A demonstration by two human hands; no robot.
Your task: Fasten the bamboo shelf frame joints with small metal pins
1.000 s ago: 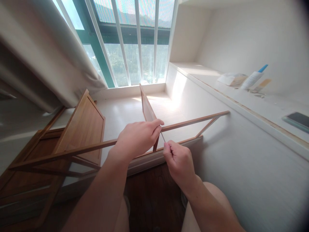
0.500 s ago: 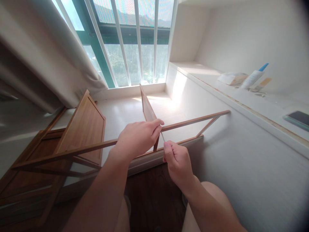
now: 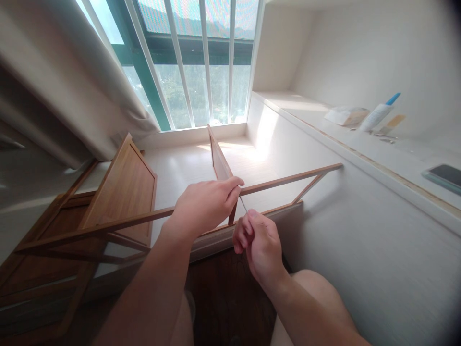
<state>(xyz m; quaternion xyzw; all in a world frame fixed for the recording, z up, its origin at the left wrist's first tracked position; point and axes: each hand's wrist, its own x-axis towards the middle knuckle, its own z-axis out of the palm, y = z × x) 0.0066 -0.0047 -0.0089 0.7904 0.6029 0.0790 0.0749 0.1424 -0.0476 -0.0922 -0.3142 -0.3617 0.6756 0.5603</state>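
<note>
A light-brown wooden frame of thin rails lies across the white platform, with a wooden panel leaning at its left and a middle divider running toward the window. My left hand is closed around the top rail where the divider meets it. My right hand sits just below and to the right, fingers pinched on a thin metal tool whose tip points up at the joint under my left fingers.
A white ledge on the right carries a tube with a blue cap, a flat packet and a phone. A curtain hangs at the left by the barred window. Dark floor lies between my knees.
My right hand has turned at the wrist and shifted slightly left, fingers curling round the thin tool. My left hand and the frame have stayed put.
</note>
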